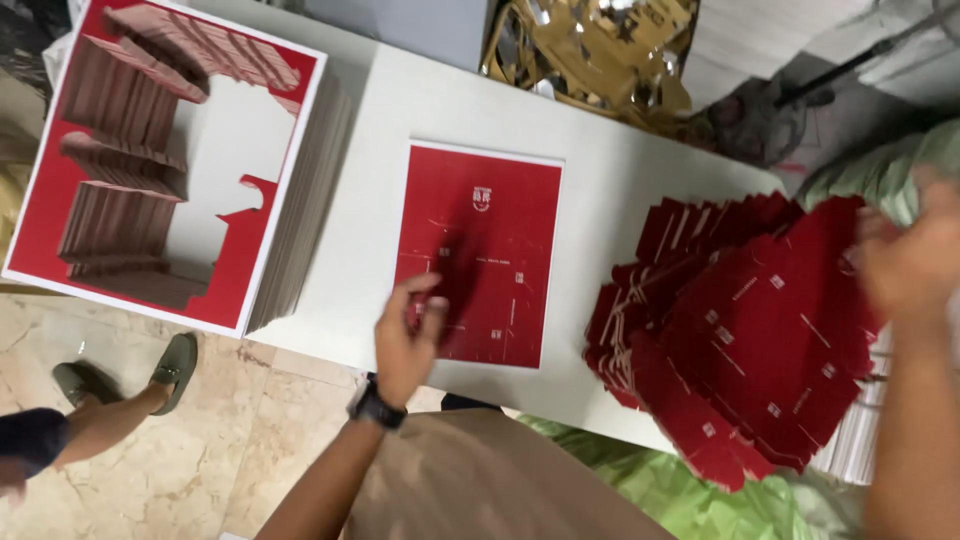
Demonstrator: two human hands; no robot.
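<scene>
— Where are your hands?

— My left hand [405,340] rests on the lower left corner of the red sheet [480,255], which lies flat in the middle of the white table [620,170]. The fingers are bent loosely, a little apart, with the tips on the sheet; they are not clamped on anything. There is a black watch [377,408] on that wrist.

— And the right?

— My right hand [915,260] is up at the far right, at the top edge of the pile of red cut-outs [740,330]. It is blurred, so I cannot tell whether it grips a piece or only touches one.

— How does that pile lie?

— Fanned out and untidy, spreading from the table's right end and hanging over its near edge, well apart from the single sheet.

— What else is on the table?

— At the left end a tall stack [300,230] of white-edged sheets, the top one red with shapes punched out, and bundles of folded brown pieces [125,165] on top of it.

— Anyone nearby?

— Someone's leg, with a green shoe [178,365], on the tiled floor at the lower left.
</scene>
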